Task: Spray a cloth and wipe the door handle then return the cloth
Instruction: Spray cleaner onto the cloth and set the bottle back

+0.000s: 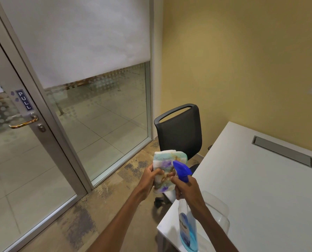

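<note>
My left hand (150, 179) holds a folded white cloth (165, 161) with teal, purple and brown patches, upright in front of me. My right hand (187, 189) grips the neck of a clear spray bottle (187, 228) of blue liquid. Its blue trigger head (181, 169) points at the cloth from very close. The brass door handle (23, 122) sits on the glass door (15, 160) at the far left, under a PULL sign, well away from both hands.
A black mesh office chair (179, 131) stands behind the cloth. A white table (260, 188) fills the right, with a metal cable slot (282, 151) and a clear plastic container (218, 213) near its corner. A glass partition (106, 115) and a yellow wall (242, 60) lie ahead.
</note>
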`<state>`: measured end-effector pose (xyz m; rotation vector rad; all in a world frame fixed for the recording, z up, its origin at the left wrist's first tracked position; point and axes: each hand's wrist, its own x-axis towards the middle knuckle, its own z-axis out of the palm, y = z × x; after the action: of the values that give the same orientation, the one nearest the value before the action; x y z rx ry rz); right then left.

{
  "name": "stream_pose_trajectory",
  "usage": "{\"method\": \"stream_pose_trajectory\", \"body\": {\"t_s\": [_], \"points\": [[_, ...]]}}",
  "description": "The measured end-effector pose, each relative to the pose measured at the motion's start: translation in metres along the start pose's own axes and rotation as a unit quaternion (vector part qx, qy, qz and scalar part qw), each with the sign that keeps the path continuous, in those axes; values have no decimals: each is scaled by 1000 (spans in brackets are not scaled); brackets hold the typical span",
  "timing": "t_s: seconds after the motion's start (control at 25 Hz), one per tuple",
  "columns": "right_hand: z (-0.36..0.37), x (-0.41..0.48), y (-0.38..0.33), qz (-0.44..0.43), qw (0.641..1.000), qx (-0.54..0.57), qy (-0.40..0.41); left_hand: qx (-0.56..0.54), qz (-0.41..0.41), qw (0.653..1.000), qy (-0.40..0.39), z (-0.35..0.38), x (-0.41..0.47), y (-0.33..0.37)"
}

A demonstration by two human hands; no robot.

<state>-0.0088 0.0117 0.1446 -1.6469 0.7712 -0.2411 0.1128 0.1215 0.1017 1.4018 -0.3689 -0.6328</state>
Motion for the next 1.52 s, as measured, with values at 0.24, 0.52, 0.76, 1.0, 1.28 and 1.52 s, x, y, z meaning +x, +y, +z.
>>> {"method": "stream_pose_trajectory", "body": {"t_s": [0.24,0.52,0.76,1.0,1.28,1.52], "points": [[-8,10,-9,46,998,9,43,-6,-8,1000,7,-4,-4,-2],[-11,7,-28,13,999,6,-29,-27,-30,999,-3,-5,3,6],[-5,2,-15,-3,997,-63,-49,-50,-28,998,-2,-6,15,23],[0,1,1,20,992,-98,-73,-88,-28,996,9,-14,29,42],[-15,3,6,12,996,-88,-21,-103,-35,994,29,-16,29,43],[-28,3,10,31,997,-71,9,-128,-71,988,44,-21,28,36]]}}
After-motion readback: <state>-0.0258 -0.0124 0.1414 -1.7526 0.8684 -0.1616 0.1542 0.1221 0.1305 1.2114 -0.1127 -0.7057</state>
